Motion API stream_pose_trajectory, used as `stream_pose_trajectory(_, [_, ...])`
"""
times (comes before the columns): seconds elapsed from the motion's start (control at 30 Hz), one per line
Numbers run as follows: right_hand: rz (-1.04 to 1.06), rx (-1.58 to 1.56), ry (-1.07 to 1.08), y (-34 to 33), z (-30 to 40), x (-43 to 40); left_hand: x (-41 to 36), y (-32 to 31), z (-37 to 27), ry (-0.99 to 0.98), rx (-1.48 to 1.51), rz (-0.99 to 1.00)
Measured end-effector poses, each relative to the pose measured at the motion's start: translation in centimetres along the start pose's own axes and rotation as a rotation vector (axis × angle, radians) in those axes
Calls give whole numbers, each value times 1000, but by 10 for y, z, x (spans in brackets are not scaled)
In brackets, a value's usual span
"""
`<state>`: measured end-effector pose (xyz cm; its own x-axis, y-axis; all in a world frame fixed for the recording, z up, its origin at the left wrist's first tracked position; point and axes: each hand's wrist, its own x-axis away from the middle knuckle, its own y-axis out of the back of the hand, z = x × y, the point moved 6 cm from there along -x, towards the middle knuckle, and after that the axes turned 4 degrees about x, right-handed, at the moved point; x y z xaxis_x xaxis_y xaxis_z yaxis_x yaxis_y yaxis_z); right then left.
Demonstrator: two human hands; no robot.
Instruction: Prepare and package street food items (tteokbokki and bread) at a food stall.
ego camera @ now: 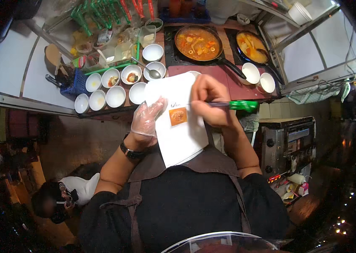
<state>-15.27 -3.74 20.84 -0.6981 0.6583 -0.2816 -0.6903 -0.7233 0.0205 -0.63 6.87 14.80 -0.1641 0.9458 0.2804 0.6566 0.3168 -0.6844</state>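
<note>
My left hand (148,118), in a clear plastic glove, holds the left edge of white paper sheets (178,142) in front of my apron. A small food picture (178,116) and a short handwritten mark are on the top sheet. My right hand (211,101), bare, grips a dark pen (219,103) with a green piece (244,106) at its outer end, and its fingers are over the sheet's right side. The pen's tip is hard to make out. Just beyond the sheets, white bowls (115,96) stand in rows, some with seasonings. A metal spoon (153,74) rests in one bowl.
Two pans of stew, one larger (198,43) and one smaller (250,47), sit on dark hobs. Two white cups (250,73) stand near their handles. A blue basket (76,83) holds utensils. An oven (287,142) is at right; a seated person (77,189) is at lower left.
</note>
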Motion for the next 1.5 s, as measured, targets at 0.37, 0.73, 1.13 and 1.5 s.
stream_pose_trajectory(0.37, [-208,-4,-400,4,-38,36,5,-1,-19,-202,109,-51])
stream_pose_trajectory(0.73, [-225,-80,-416,8,-41,43,4,15,-12,-127,124,15])
stream_pose_trajectory(1.13, [-44,495,13,22,28,31,-9,-24,-35,-373,17,306])
stream_pose_trajectory(1.5, [-199,-175,-369,8,-40,38,-23,33,-12,-255,-523,204])
